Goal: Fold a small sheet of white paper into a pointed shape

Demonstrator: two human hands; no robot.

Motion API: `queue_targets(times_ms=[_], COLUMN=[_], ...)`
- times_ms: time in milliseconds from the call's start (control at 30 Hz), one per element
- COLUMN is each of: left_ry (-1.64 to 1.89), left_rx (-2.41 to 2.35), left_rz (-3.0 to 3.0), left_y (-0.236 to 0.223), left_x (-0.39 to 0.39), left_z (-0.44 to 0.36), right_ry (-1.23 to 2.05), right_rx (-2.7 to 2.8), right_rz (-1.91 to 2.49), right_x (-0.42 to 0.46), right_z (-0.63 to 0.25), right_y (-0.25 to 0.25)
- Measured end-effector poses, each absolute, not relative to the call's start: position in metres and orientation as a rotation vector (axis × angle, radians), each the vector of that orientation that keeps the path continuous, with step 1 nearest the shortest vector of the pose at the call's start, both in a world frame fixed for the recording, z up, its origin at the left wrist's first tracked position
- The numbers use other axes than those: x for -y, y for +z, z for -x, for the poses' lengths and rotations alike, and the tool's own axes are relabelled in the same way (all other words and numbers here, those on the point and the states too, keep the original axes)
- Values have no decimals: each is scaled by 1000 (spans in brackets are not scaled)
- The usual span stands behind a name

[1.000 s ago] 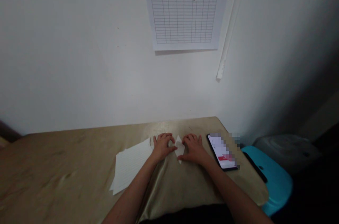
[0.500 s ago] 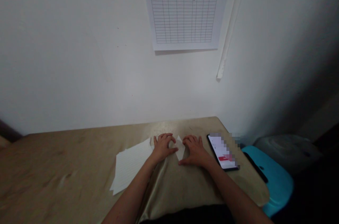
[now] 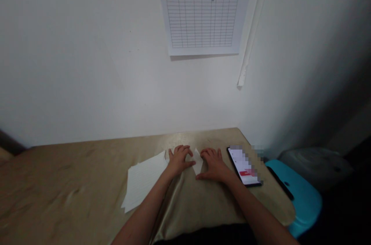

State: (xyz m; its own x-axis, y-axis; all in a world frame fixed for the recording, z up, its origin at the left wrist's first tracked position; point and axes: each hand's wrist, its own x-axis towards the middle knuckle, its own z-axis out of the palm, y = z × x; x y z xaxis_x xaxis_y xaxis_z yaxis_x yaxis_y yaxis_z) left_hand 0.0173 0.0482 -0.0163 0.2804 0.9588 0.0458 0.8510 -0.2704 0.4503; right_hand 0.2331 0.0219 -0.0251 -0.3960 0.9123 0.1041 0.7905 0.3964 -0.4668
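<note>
A small white folded paper [image 3: 198, 162], roughly kite-shaped with a point at the far end, lies on the table between my hands. From the left, my left hand [image 3: 180, 160] holds its edge with the thumb and curled forefinger. On the other side, my right hand [image 3: 213, 163] grips the paper, its thumb by the near corner and its fingers along the upper right edge. Fingertips hide parts of the paper's edges. Beside my left forearm lies a stack of lined paper sheets [image 3: 145, 181], partly covered by that arm.
A phone [image 3: 242, 164] with its screen lit lies right of my right hand on the brown-covered table [image 3: 72, 187]. Behind the table, a printed chart [image 3: 203, 21] hangs on the wall. A turquoise object [image 3: 304, 198] stands beyond the right edge.
My hands and the folded paper stay almost exactly where they were. The whole view has shifted very slightly.
</note>
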Motion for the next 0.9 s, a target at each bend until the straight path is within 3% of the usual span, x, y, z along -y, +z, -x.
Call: queue_targets(times_ms=[567,900], left_ry=[607,634], left_rx=[-1687,-1732], left_rz=[-2176,-2166], left_y=[-17,-22], left_x=[-47,-43], left_z=[-15,-25], right_ry=[501,417], right_rx=[2135,2275], right_rz=[1538,1329], right_x=[-23,-23], right_z=[-239,-231], right_y=[-15,-21])
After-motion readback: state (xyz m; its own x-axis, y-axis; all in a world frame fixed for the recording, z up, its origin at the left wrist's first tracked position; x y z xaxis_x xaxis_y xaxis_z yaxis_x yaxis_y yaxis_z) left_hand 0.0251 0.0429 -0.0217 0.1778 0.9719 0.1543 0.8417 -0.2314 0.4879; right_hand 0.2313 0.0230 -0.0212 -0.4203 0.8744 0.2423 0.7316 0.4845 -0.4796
